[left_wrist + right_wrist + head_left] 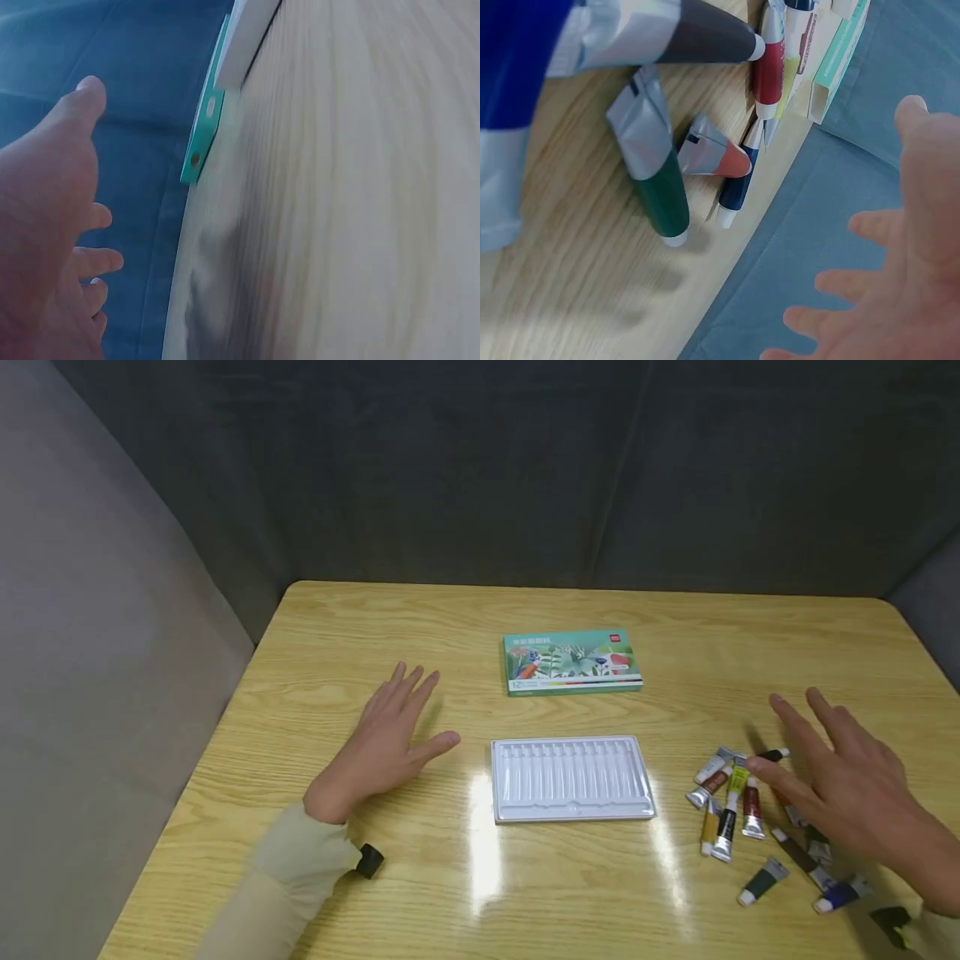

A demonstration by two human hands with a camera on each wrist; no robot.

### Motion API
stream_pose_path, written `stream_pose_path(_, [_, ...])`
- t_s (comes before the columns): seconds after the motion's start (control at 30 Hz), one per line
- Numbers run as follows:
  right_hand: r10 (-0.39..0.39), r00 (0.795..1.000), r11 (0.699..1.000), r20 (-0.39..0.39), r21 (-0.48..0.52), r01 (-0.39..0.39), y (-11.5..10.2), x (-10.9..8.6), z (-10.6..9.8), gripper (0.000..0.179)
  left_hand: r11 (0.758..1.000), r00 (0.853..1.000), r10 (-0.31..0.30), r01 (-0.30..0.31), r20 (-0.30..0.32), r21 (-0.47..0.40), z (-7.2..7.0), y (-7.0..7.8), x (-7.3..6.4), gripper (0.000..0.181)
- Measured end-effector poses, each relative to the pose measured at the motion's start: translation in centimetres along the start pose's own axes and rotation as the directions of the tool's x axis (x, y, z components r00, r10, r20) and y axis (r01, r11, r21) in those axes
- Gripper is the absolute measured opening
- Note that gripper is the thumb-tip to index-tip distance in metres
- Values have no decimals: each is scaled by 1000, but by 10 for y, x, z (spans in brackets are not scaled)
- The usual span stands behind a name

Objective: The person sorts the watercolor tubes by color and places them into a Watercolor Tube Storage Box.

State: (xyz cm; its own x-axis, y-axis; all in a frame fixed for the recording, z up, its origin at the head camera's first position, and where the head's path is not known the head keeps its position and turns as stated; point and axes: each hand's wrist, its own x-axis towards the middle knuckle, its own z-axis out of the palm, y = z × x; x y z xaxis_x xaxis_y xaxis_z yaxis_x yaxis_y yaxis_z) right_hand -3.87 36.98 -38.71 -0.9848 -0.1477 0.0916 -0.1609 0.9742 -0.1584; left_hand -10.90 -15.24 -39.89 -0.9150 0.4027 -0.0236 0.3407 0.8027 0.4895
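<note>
My left hand [386, 747] hovers over the left side of the table, fingers straight and thumb spread, holding nothing. To its right lies a white plastic tray [573, 812] with a row of narrow slots, all of them vacant. Over on the right, my right hand [851, 777] is held above a loose pile of small paint tubes, its fingers spread and nothing in them. Among the tubes are a red one [752, 810], a dark green one [762, 881], a blue one [842, 893] and an orange one [724, 159]. The right hand hides part of the pile in the head view.
Behind the tray sits a green printed cardboard box [573, 664], lying flat. The wooden table [375, 618] ends at a dark curtain [450, 477] along the back. A light grey panel [97, 652] stands past the left edge.
</note>
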Motion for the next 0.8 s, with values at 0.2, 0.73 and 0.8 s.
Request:
stream_pose_path(0.2, [-24,999,1000,-33,-4,24,-10,7,-2,67,997,994,80,-78,71,-26,13,25,12,88])
stream_pose_path(0.73, [-160,987,987,30,37,158,-27,21,1,30,968,942,240,-214,234,-129,32,42,20,126])
stream_pose_path(0.8, [-230,973,973,-26,25,230,-29,23,3,31,965,929,251,-220,273,-140,33,43,22,130])
